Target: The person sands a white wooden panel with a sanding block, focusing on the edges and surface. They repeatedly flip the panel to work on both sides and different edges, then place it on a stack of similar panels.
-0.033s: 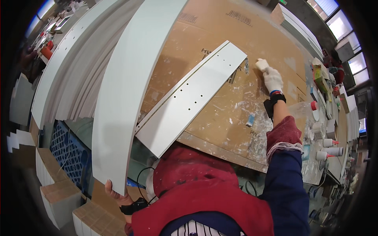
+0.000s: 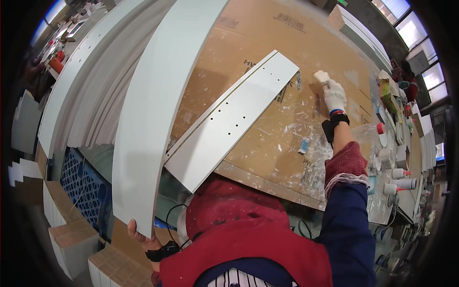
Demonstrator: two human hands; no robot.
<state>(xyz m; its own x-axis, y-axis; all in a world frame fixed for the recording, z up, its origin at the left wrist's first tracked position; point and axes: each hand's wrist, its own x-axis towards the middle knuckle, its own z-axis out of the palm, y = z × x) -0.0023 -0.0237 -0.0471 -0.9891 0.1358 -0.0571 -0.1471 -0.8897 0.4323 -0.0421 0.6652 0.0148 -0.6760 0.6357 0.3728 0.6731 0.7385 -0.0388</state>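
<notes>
My bare left hand (image 2: 139, 233) is closed on the near lower edge of a long white board (image 2: 143, 129), which stands tilted at the left of the worktable. In the middle, a second white board (image 2: 234, 115) lies diagonally, with several dark holes and a groove along its left edge. Over the cardboard to its right is my right hand (image 2: 334, 95), in a white glove. Its fingers close on a small cream-coloured pad (image 2: 322, 76); the exact kind is unclear. Neither the pad nor this hand touches the drilled board.
Scuffed cardboard (image 2: 272, 158) covers the table, with a small blue-and-white piece (image 2: 303, 146) on it. Stacked white boards (image 2: 107, 81) stand at the left, above a blue plastic crate (image 2: 86, 186). Red-capped bottles (image 2: 391, 189) and a clear jug (image 2: 366, 132) crowd the right side.
My right hand has shifted slightly to the right with the cream-coloured pad. My left hand and both boards look almost unmoved.
</notes>
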